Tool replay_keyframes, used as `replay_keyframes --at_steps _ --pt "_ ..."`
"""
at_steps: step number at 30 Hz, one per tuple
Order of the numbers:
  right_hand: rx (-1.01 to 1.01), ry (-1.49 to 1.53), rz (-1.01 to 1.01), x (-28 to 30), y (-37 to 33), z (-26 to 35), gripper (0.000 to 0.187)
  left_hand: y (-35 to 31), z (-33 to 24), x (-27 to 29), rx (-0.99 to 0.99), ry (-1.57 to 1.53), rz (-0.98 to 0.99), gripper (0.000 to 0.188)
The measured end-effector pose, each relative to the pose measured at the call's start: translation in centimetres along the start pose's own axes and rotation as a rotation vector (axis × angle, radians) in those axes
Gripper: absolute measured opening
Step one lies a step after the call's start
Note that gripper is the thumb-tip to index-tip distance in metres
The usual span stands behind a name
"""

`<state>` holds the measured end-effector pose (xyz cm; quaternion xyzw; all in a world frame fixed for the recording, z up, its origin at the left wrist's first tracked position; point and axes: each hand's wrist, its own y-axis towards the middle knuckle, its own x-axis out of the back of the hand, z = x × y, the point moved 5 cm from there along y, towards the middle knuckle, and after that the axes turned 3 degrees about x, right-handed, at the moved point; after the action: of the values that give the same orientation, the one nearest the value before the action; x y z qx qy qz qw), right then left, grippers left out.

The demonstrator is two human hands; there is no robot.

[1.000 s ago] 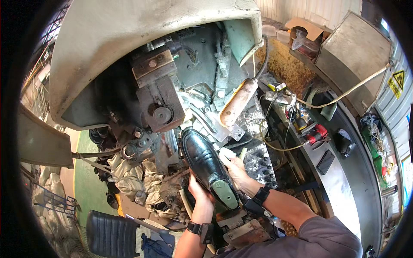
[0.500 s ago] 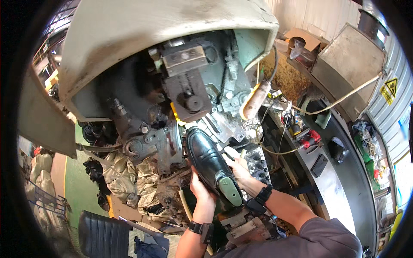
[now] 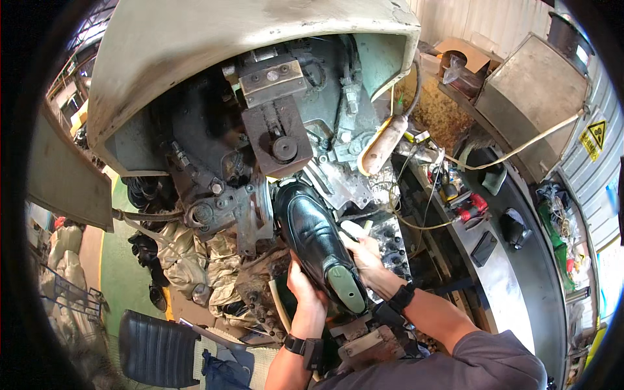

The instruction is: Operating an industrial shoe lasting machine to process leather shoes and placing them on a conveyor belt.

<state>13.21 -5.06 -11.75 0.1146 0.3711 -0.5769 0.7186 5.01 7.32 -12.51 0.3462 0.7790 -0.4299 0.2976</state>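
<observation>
A glossy black leather shoe, with a pale green last showing at its heel opening, lies between my two hands. Its toe points away from me, right under the dark block of a large machine. My left hand is cupped along the shoe's left side near the heel, its fingers partly hidden below. On the right side, my right hand grips the shoe near the heel. A rounded white piece shows at the fingers of that hand; I cannot tell what it is.
A curved cream hood arches over the machine. A work lamp hangs right of the block. Further right, a bench carries a red tool and a black phone-like slab. A black chair stands at lower left.
The whole view has shifted slightly. Both hands keep their hold on the shoe, whose toe stays at the machine block. A yellow strip beside the block is now mostly hidden.
</observation>
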Motion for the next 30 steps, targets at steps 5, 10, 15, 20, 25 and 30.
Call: replay_keyframes --at_steps 5,10,15,20,25,30 --pt "-0.036 0.01 -0.05 -0.4 0.5 -0.1 0.029 1.0 -0.3 0.2 -0.003 -0.003 -0.039 0.043" --pt "-0.042 0.058 0.017 -0.7 0.7 -0.2 0.026 1.4 -0.4 0.2 -0.006 -0.014 -0.038 0.043" --pt "-0.042 0.112 -0.023 0.0 1.0 -1.0 0.019 1.4 -0.5 0.3 -0.055 0.015 -0.06 0.043" --pt "-0.075 0.171 0.011 0.2 1.8 -2.0 0.014 1.7 -0.6 0.9 -0.139 0.087 -0.205 0.045" --pt "-0.056 0.16 0.058 -0.7 2.0 -1.7 0.017 2.0 -0.9 1.3 -0.2 0.167 -0.265 0.047" --pt "-0.069 0.101 0.024 -1.0 1.7 -1.2 0.021 2.1 -0.8 1.3 -0.17 0.165 -0.212 0.052"
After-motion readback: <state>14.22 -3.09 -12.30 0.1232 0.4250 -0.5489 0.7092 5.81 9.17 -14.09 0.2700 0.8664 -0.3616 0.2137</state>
